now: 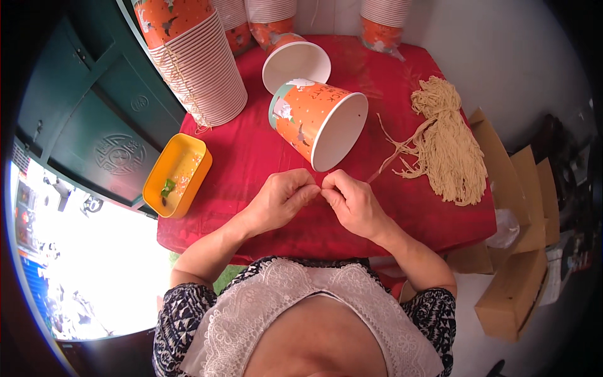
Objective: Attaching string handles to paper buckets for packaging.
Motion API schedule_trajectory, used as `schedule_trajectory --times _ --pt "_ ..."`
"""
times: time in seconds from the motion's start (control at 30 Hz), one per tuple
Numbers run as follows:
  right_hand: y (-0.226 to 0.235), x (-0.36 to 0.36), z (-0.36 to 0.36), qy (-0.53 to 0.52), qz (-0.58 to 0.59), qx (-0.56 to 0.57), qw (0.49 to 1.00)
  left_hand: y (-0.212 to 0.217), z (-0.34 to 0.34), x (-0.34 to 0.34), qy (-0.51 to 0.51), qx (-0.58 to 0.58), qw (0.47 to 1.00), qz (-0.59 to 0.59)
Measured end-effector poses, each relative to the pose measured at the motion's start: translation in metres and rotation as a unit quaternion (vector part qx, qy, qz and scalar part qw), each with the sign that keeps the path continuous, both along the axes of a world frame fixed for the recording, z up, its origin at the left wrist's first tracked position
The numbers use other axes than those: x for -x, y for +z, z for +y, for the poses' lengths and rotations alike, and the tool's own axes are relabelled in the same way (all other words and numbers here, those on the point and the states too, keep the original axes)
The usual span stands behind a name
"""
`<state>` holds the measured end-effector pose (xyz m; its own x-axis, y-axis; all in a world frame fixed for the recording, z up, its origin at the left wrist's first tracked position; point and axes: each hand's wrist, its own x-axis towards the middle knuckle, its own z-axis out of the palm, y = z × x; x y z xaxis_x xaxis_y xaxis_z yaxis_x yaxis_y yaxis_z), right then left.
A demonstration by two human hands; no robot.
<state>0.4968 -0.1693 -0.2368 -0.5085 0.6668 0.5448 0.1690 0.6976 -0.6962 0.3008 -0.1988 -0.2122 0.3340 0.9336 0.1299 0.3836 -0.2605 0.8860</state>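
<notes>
My left hand (286, 198) and my right hand (353, 200) meet over the near middle of the table, fingertips pinched close together. Whatever they pinch is too small or hidden to make out. Just beyond them an orange paper bucket (314, 116) with a green band and printed figures lies on its side, its white open mouth turned toward the right. Behind it a second paper bucket (296, 64) also shows its white inside. To the right of my right hand lies a bundle of cream-coloured cords (449, 147), tied near its far end, with loose strands trailing toward the buckets.
A red cloth covers the table (396, 220). At its left edge stands a yellow plastic tub (195, 179) with small bits inside. A tall stack of paper buckets (204, 75) rises at the far left, strung with cord. Cardboard boxes (515, 292) stand on the floor at right.
</notes>
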Motion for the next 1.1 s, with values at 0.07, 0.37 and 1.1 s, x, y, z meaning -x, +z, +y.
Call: schedule_trajectory --times 0.07,0.37,1.1 --pt "0.000 0.001 -0.003 -0.002 0.004 0.092 0.996 -0.001 -0.001 0.001 0.002 0.027 1.000 0.006" --pt "-0.009 0.001 -0.003 0.020 0.055 0.180 0.982 -0.013 0.001 0.009 -0.011 0.114 0.985 -0.126" --pt "-0.013 -0.019 -0.010 0.045 0.084 0.186 0.978 0.084 0.064 0.004 -0.081 -0.454 0.673 0.578"
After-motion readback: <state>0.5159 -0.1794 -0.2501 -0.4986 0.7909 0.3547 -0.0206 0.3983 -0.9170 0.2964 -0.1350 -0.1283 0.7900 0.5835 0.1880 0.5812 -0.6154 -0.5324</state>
